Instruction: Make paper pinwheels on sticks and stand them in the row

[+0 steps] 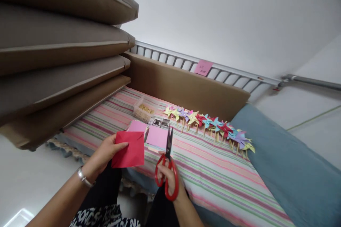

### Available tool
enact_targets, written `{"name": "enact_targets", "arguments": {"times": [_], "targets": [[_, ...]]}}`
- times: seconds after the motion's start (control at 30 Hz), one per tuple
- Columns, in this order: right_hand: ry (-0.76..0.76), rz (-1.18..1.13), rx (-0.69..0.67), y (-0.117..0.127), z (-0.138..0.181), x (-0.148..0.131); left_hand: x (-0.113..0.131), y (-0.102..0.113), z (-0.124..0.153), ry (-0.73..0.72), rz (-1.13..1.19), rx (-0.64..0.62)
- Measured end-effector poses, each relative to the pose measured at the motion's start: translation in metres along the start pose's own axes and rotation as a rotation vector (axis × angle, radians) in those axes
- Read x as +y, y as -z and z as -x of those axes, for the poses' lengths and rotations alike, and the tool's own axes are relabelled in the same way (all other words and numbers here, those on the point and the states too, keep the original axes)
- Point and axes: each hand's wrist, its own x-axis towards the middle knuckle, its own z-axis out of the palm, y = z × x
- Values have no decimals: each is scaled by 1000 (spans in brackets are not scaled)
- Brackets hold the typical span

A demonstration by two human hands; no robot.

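Observation:
My left hand (106, 152) pinches a folded red paper square (129, 150) by its left edge, holding it above the edge of the striped mat. My right hand (170, 179) has its fingers through the red handles of a pair of scissors (167, 165). The black blades point up and away, closed, just right of the red paper and apart from it. Pink paper sheets (157, 136) lie on the mat right behind the blades.
A row of several coloured paper pinwheels (210, 124) on sticks lies across the striped mat (213, 173). A clear box of wooden sticks (144, 110) sits further back. Brown cushions (58, 60) are stacked at left, a cardboard panel (186, 85) behind, a blue mattress (287, 170) at right.

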Motion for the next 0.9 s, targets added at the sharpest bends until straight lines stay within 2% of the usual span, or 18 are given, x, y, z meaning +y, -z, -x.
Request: {"name": "enact_targets", "arguments": {"times": [0.17,0.3,0.47,0.6,0.77,0.9], "targets": [[53,-105,0,-43,23,-20,-4,-19,10,51,18,-112],[130,-68,28,-56,27,-35,-12,-28,21,68,54,-160],[192,-66,75,-56,26,-35,-21,-35,35,132,141,-264],[227,15,93,-59,31,-42,-21,-37,39,105,116,-196],[119,205,-34,-51,53,-48,-12,-26,35,49,80,-84],[-2,396,-89,-35,82,-39,-7,-11,32,60,61,-90]]}}
